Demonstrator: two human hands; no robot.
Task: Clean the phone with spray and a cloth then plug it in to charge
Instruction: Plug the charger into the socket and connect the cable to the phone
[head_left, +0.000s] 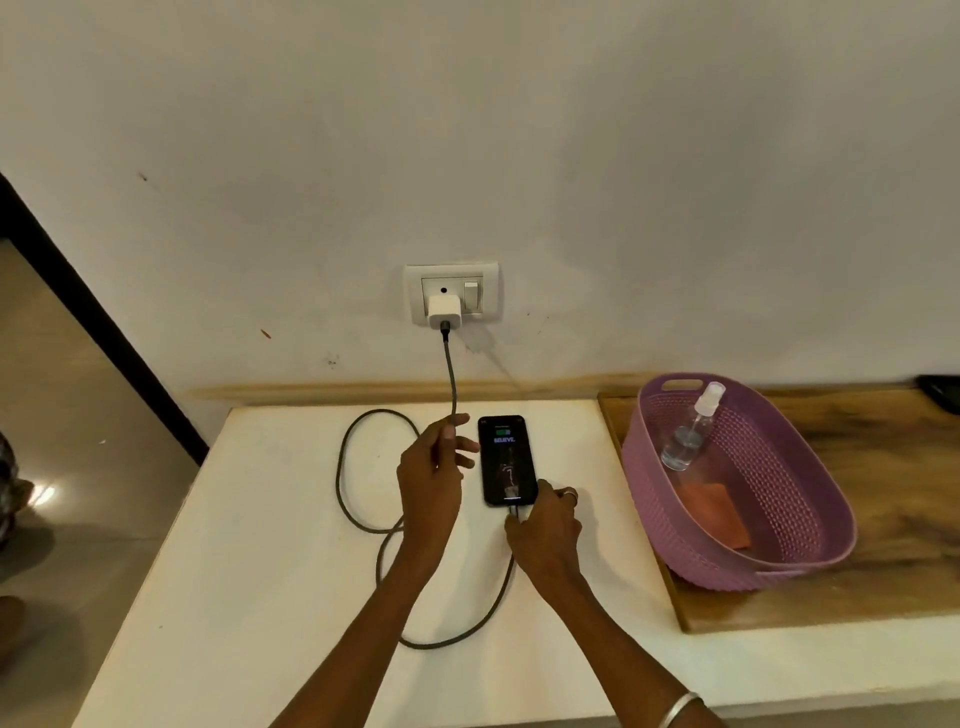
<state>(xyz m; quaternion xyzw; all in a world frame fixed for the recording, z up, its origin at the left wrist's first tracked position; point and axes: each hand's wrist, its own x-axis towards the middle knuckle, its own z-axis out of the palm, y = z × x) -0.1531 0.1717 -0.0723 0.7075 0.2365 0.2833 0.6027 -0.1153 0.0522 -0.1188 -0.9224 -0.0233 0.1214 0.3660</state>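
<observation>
- A purple basket (810, 561) sits on a wooden board (883, 467) to the right; inside it a clear spray bottle (688, 434) leans against the wall, and an orange cloth (719, 512) lies flat on the bottom.
- The phone (506, 460) lies face up on the white desk (260, 571), screen lit with a green battery icon.
- A grey cable (358, 519) loops from the white charger (442, 312) in the wall socket (452, 291) to the phone's bottom end.
- The left hand (431, 478) pinches the cable just beside the phone.
- The right hand (545, 530) has its grip pressed on the plug at the phone's bottom edge.
</observation>
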